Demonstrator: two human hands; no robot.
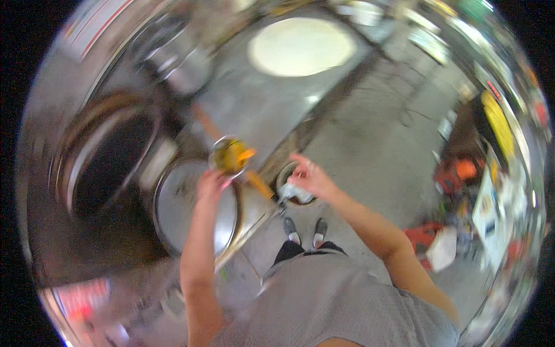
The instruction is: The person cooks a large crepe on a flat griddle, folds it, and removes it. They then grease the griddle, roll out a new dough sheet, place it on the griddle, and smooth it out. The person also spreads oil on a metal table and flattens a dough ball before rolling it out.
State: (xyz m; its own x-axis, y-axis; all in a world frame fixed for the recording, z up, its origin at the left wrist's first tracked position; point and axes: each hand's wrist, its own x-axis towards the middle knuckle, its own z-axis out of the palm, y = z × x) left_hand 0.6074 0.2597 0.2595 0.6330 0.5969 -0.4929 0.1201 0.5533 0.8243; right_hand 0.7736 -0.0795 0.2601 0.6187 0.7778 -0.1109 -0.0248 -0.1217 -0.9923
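Observation:
My left hand [212, 184] grips the near rim of a small round bowl [222, 162] that holds yellow-green contents, with something orange at its right side. Beneath the bowl runs a long orange-brown stick or handle [259, 185], lying slantwise over the metal counter edge. To the right, my right hand [308, 175] is raised with a finger stretched out; blur hides whether anything small is in it. Below that hand stands a round bin or bucket [285, 173] with a whitish, crumpled thing inside. A round metal lid [195, 204] lies left of my left forearm.
A large dark wok [117, 160] is set into the stove at left, with a shiny metal pot [184, 65] beyond it. A wide pale round board or sheet [302, 47] rests on the metal counter [243, 99]. Red and orange items [466, 169] crowd the right side.

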